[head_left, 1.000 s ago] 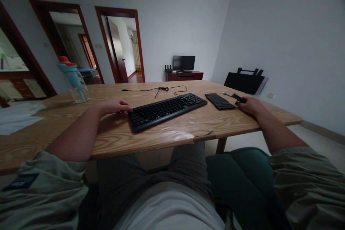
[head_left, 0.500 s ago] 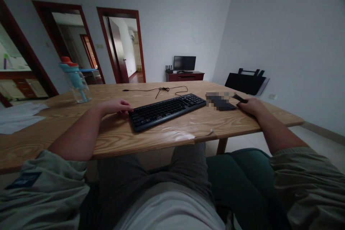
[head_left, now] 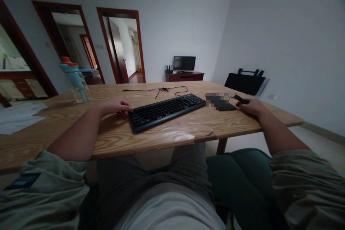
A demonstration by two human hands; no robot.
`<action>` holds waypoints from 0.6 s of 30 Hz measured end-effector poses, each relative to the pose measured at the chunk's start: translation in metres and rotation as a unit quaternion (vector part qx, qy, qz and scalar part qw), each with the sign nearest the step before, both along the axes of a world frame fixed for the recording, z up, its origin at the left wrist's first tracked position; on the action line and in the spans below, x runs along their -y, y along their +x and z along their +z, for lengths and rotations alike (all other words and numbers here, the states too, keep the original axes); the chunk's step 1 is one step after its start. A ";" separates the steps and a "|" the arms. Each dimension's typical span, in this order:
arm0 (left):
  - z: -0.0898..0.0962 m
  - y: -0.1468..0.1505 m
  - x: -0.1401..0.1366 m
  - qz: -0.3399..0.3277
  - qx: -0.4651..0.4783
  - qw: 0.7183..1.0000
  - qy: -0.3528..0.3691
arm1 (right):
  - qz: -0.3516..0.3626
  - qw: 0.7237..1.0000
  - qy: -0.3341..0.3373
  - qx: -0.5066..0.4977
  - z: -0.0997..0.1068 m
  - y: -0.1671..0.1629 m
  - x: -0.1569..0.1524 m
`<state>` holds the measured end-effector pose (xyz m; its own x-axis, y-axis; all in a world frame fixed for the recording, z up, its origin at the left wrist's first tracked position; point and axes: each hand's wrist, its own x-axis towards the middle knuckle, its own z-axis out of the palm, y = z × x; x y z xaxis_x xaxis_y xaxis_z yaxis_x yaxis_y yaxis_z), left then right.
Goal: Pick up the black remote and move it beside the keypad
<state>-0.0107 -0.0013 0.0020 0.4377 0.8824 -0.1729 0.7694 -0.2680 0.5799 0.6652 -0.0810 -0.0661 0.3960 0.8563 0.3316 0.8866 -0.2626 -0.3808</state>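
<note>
A black computer keyboard (head_left: 167, 110) lies slantwise on the wooden table in front of me. At its left end, my left hand (head_left: 116, 107) rests on the tabletop, with closed fingertips gripping the upper corner. My right hand (head_left: 252, 106) is at the right side of the table, fingers closed round a flat, dark strip-like object (head_left: 240, 99) whose kind I cannot make out. Just left of that hand lies a dark item (head_left: 228, 106), partly pixelated. The keyboard's thin black cable (head_left: 183, 87) runs behind it, bundled in the middle.
A clear bottle with a blue and red lid (head_left: 77, 81) stands at the table's left, near white paper sheets (head_left: 23, 115). The wooden table's (head_left: 161, 144) front edge is close to my lap. A green seat (head_left: 242, 176) is below on the right.
</note>
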 end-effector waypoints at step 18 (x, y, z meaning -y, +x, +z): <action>0.002 0.002 0.005 -0.003 -0.012 1.000 0.012 | 0.082 0.996 0.031 0.009 -0.006 0.001 -0.005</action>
<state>-0.0087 -0.0059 0.0036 0.4393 0.8834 -0.1630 0.7811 -0.2860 0.5551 0.6660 -0.0760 -0.0726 0.2456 0.8869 0.3912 0.9227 -0.0902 -0.3750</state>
